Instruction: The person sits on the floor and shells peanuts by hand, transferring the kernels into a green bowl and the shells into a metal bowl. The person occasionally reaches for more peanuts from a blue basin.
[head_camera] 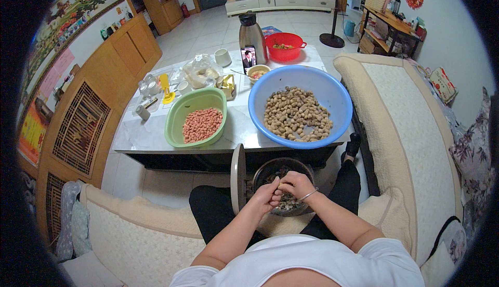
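My left hand (269, 196) and my right hand (298, 185) meet over a dark bin (269, 163) that stands between my knees and holds broken shells. Between the fingertips of both hands is a small tan peanut (280, 185), mostly hidden by the fingers. On the table ahead, a large blue basin (335, 80) contains many unshelled peanuts (292, 111). To its left, a green plastic basin (171, 131) holds reddish shelled peanut kernels (202, 125). The bin's round lid (236, 180) stands raised on its left side. A silver bangle (310, 194) circles my right wrist.
The marble-patterned coffee table (241, 127) also bears a steel thermos jug (252, 33), a propped phone (248, 59), a small bowl (259, 69), a red basin (284, 55), a white cup (223, 57) and plastic bags (200, 69). A padded sofa (421, 131) runs along the right.
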The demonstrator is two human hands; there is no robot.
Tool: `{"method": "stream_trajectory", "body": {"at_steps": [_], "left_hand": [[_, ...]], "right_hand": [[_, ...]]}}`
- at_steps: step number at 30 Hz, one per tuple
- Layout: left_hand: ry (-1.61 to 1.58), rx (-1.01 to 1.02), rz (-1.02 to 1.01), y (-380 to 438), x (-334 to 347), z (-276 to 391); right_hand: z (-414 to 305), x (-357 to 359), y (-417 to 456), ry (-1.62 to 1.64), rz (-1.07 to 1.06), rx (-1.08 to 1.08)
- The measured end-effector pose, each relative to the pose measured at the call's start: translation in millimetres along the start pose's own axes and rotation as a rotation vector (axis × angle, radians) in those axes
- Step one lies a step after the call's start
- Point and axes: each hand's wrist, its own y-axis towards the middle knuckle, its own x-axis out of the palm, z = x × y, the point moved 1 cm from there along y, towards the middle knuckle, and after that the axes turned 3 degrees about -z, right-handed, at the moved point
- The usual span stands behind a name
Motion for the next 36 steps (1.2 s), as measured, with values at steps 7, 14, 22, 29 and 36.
{"method": "stream_trajectory", "body": {"at_steps": [7,14,22,29,36], "left_hand": [[-0.050,0.092,-0.004,2.4,5.9,0.7],[-0.122,0.186,0.096,2.4,13.0,1.2],[-0.193,0.241,0.065,10.2,9.9,-0.4],[-0.339,0.205,0.014,8.6,5.7,2.7],[-0.330,0.184,-0.014,10.0,9.1,1.4]], "right_hand": [[-3.9,-3.8,3.9,0.055,0.103,0.085],[-20.2,-0.6,6.2,-0.088,0.125,0.054],[-34.8,-7.4,14.1,-0.265,0.037,-0.133],[-41.7,-15.8,16.0,-0.254,0.011,-0.108],[-33.6,-14.5,13.3,-0.177,0.040,0.006]]}}
